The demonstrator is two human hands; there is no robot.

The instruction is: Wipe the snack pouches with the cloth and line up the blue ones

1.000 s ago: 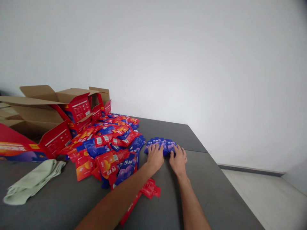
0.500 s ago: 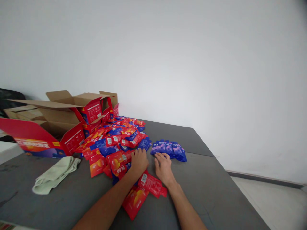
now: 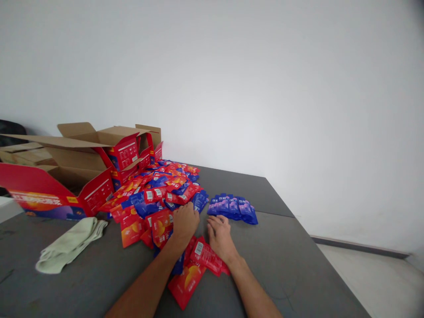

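My left hand (image 3: 186, 222) is over the near edge of a heap of red and blue sachets (image 3: 180, 181). Its fingers curl downward, and whatever they grip is hidden beneath them. A red sachet with an orange fruit picture (image 3: 161, 228) lies just to its left. My right hand (image 3: 220, 235) rests low over the table with bent, slightly spread fingers and nothing visible in them. Just beyond its fingertips lies an overlapping row of blue sachets (image 3: 232, 206). Red sachets (image 3: 207, 255) lie between my forearms, one with its barcode up.
Open red cardboard boxes (image 3: 96, 194) stand along the left, flaps spread. A folded pale green cloth (image 3: 68, 247) lies in front of them on the dark grey table (image 3: 281, 260). Behind is a white wall (image 3: 265, 97); the table's right edge drops to a pale floor.
My left hand has shifted slightly left and toward the far side. My right hand has drawn a little left, away from the blue row. The view has turned slightly.
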